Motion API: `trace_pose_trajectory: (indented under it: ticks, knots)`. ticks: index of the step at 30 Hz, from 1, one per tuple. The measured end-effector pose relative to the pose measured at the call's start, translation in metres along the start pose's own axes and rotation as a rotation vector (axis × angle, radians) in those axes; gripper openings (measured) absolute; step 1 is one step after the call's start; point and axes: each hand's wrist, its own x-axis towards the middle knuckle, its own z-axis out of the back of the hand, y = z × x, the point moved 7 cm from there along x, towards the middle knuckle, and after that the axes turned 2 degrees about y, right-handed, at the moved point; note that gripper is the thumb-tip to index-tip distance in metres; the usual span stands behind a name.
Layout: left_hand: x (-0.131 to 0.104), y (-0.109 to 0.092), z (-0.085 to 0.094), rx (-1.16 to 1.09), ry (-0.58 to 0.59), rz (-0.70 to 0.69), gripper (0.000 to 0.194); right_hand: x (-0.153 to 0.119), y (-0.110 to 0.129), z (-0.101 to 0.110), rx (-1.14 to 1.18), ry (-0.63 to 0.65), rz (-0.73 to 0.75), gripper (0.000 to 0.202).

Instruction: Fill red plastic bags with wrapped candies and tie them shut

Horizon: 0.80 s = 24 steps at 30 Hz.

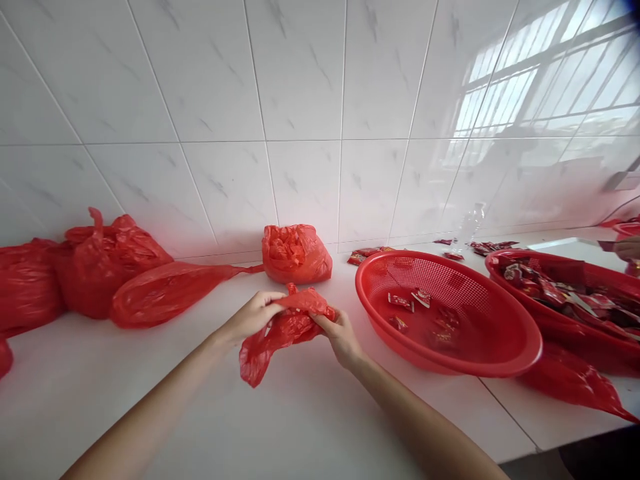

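A crumpled red plastic bag (pixel 290 327) hangs between my two hands, just above the white tabletop (pixel 200 400). My left hand (pixel 254 313) pinches its upper left part between thumb and fingers. On the other side, my right hand (pixel 341 335) grips the bag's right edge. One loose end droops down at the lower left. Whether anything is inside the bag I cannot tell. Right behind it, against the wall, sits a bunched red bag (pixel 297 257) filled with crumpled red plastic. A red plastic basket (pixel 450 360) holding several small wrapped packets (pixel 401 302) stands to the right of my right hand.
Full red bags (pixel 100 267) stand at the left, beside a loose red bag (pixel 165 293) lying flat. A second red basket (pixel 565 257), heaped with packets, is at the right. Behind the baskets are a clear bottle (pixel 470 223) and stray packets (pixel 367 254). Another person's hand (pixel 627 249) shows at the right edge.
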Motion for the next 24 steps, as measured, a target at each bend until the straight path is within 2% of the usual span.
trace_pose_trajectory:
  ticks: [4, 7, 9, 15, 19, 22, 23, 24]
  knots:
    - [0.007, 0.01, 0.033, -0.188, -0.048, 0.074, 0.032, -0.003, 0.0, -0.003, -0.002, 0.071, -0.075, 0.034]
    - [0.009, 0.012, 0.057, -0.205, -0.114, 0.075, 0.034, -0.008, 0.001, -0.009, 0.081, 0.157, -0.138, 0.033]
    - [0.009, 0.008, 0.067, -0.19, -0.118, 0.046, 0.034, -0.011, 0.005, -0.013, 0.129, 0.212, -0.153, 0.033]
    - [-0.001, -0.002, 0.079, -0.206, -0.041, 0.03, 0.038, -0.013, 0.024, -0.018, 0.156, 0.269, -0.124, 0.048]
    - [-0.015, -0.015, 0.088, -0.126, 0.04, -0.09, 0.039, -0.012, 0.037, -0.014, 0.107, 0.294, -0.087, 0.031]
    - [-0.024, -0.024, 0.086, 0.012, 0.136, -0.119, 0.04, -0.008, 0.045, -0.008, 0.097, 0.251, -0.025, 0.014]
    - [-0.027, -0.028, 0.086, 0.064, 0.107, -0.144, 0.041, -0.007, 0.046, -0.006, 0.09, 0.235, -0.01, 0.012]
    - [-0.029, -0.033, 0.088, 0.111, 0.024, -0.194, 0.044, -0.006, 0.047, -0.005, 0.085, 0.217, 0.004, 0.012]
